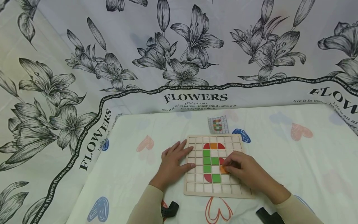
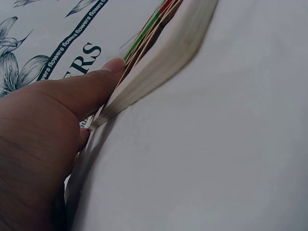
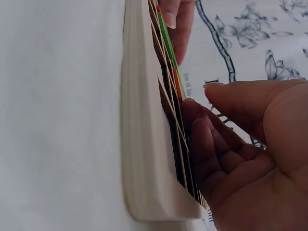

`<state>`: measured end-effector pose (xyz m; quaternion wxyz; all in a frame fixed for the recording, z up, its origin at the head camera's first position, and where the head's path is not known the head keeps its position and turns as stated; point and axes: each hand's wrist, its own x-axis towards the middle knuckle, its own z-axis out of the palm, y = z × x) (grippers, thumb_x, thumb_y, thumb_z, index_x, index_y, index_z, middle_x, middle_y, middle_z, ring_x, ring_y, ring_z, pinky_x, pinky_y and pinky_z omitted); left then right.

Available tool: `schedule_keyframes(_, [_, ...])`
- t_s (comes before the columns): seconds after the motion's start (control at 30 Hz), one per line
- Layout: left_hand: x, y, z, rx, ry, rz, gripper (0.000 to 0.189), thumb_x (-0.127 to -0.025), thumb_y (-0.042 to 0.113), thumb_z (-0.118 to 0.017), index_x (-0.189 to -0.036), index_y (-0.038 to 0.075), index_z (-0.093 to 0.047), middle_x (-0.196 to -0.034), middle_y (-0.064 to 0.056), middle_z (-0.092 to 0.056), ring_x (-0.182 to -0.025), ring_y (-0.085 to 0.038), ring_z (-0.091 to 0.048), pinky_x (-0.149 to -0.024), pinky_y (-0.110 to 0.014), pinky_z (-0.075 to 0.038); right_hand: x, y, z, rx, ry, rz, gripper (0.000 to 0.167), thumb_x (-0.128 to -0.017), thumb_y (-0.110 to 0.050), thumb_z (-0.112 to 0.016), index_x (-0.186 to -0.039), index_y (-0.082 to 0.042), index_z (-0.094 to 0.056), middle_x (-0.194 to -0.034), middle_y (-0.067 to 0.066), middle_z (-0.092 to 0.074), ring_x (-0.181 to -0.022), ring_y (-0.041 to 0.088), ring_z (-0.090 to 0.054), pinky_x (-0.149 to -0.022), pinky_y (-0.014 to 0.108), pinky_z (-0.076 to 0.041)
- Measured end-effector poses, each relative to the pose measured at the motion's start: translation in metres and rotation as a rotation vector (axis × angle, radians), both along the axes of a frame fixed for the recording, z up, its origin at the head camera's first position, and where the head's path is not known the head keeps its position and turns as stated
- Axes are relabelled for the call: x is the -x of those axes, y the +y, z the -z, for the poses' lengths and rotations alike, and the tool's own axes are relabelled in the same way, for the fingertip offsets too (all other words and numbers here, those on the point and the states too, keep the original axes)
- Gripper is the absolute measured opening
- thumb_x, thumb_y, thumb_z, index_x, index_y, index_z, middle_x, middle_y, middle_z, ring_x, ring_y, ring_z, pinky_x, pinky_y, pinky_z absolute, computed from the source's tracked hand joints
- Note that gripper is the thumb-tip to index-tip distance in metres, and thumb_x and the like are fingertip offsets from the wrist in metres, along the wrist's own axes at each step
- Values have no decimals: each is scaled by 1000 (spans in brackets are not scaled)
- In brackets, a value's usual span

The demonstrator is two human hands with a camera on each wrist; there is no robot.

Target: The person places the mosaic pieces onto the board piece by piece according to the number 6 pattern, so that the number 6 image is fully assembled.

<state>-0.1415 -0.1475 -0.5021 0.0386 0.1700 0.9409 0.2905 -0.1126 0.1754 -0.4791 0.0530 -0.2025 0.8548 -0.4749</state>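
A wooden grid board (image 1: 193, 188) lies on the table with coloured tiles set in its squares. My left hand (image 1: 174, 163) rests at its left edge, fingers spread, thumb on the rim; in the left wrist view the thumb (image 2: 94, 89) lies along the board's side. My right hand (image 1: 247, 169) is over the board's right part, fingertips touching an orange tile (image 1: 224, 170), which they partly cover. In the right wrist view the thumb (image 3: 240, 98) stands apart from the bent fingers (image 3: 204, 139), with nothing seen between them. A red tile (image 1: 222, 161) sits just above the orange one.
Behind the board lies a small pattern card (image 1: 218, 125) showing a coloured figure on a grid. Green tiles (image 1: 207, 161) run down the figure's left side, with red and orange ones along the top. The white cloth (image 1: 156, 130) has printed hearts; a flowered sheet (image 1: 190, 56) hangs behind.
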Motion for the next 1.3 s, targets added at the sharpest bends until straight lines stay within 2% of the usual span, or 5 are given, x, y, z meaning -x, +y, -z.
schedule_keyframes(0.47, [0, 1, 0, 15, -3, -5, 70, -97, 56, -79, -161, 37, -57, -176, 12, -29, -164, -19, -16, -125, -57, -11, -1, 1, -1, 52, -74, 5, 3, -106, -19, -75, -107, -18, -78, -100, -7, -66, -88, 16, -59, -75, 29, -51])
schedule_keyframes(0.7, [0, 2, 0, 15, -2, -7, 71, -97, 54, -80, -161, 36, -57, -176, 11, -30, -164, -20, -16, -125, -58, -11, 0, 2, -1, 138, -171, 30, 22, -113, -28, -63, -117, -11, -75, -108, 0, -71, -96, 20, -66, -86, 30, -57])
schedule_keyframes(0.97, [0, 1, 0, 10, -3, -1, 70, -97, 55, -79, -161, 36, -57, -176, 12, -29, -164, -19, -16, -125, -57, -10, 1, 6, -5, 321, -193, -68, 41, -121, -22, -37, -127, 7, -66, -112, 19, -69, -95, 34, -71, -84, 35, -61])
schedule_keyframes(1.07, [0, 0, 0, 5, -3, 2, 70, -97, 56, -78, -161, 37, -57, -176, 11, -29, -164, -19, -16, -125, -57, -10, 1, 8, -8, 370, -209, -81, 47, -122, -23, -32, -130, 11, -63, -113, 23, -68, -99, 36, -70, -85, 35, -61])
schedule_keyframes(1.3, [0, 0, 1, 5, -2, -2, 70, -97, 57, -78, -161, 37, -57, -176, 11, -30, -164, -18, -15, -125, -58, -10, 0, 13, -12, 382, -175, -80, 51, -122, -24, -25, -134, 10, -60, -120, 24, -68, -107, 34, -70, -91, 33, -60])
